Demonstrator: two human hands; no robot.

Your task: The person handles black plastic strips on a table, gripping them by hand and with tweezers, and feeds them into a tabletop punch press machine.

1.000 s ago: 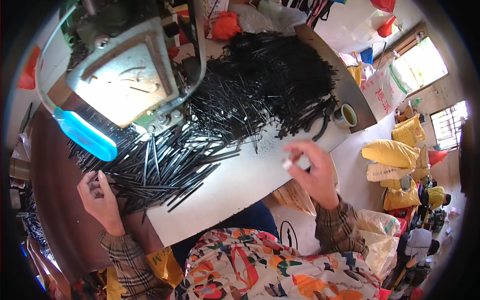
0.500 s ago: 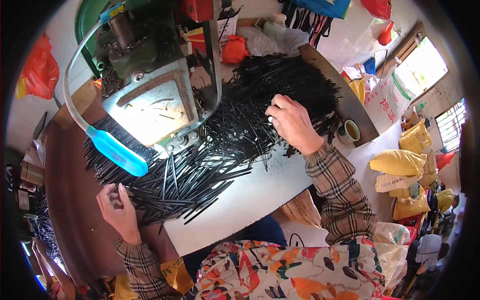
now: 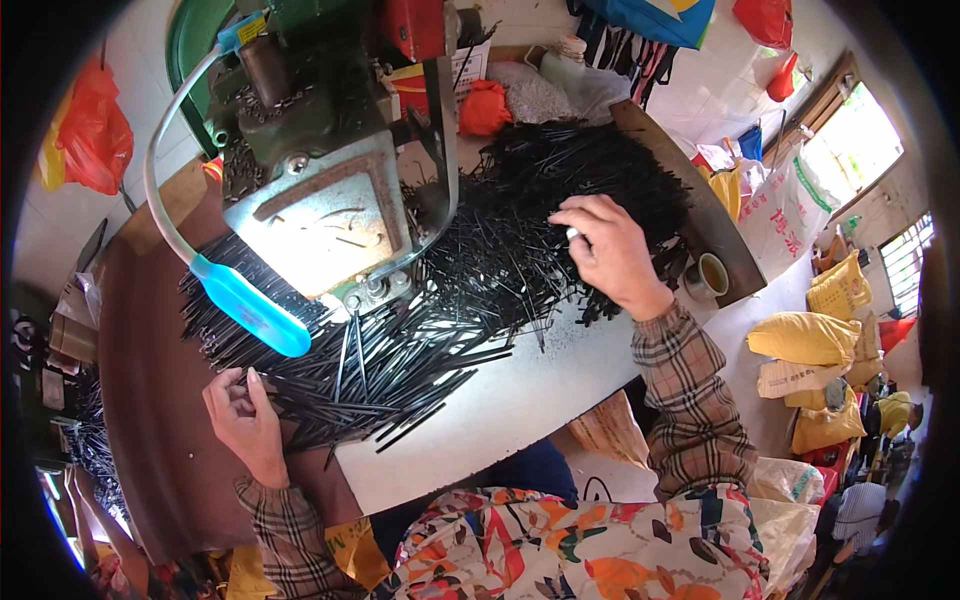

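Note:
My left hand (image 3: pixel 248 422) rests beside the left ends of a heap of long, thin black rods (image 3: pixel 400 385). Its fingers curl loosely with the thumb apart, and I see nothing between them. Over a tangled pile of thinner dark pieces (image 3: pixel 590 165) is my right hand (image 3: pixel 615 255), fingers bent and drawn together. Something small and white shows by its thumb; what the fingertips hold, if anything, is too small to make out. Between the hands stands a green machine (image 3: pixel 310 110) with a bright metal plate (image 3: pixel 325 225). Two rods slant down from beneath that plate.
A blue lamp (image 3: pixel 255 310) on a bent white neck hangs left of the machine plate. Near the table's right edge stands a cup of yellowish liquid (image 3: pixel 707 276). Yellow sacks (image 3: pixel 805 338) lie on the right; a red bag (image 3: pixel 95 135) hangs at left.
The whole view has shifted slightly, moving the scene right and down. My right hand's fingers have changed pose a little over the dark pile. The left hand stays beside the rods.

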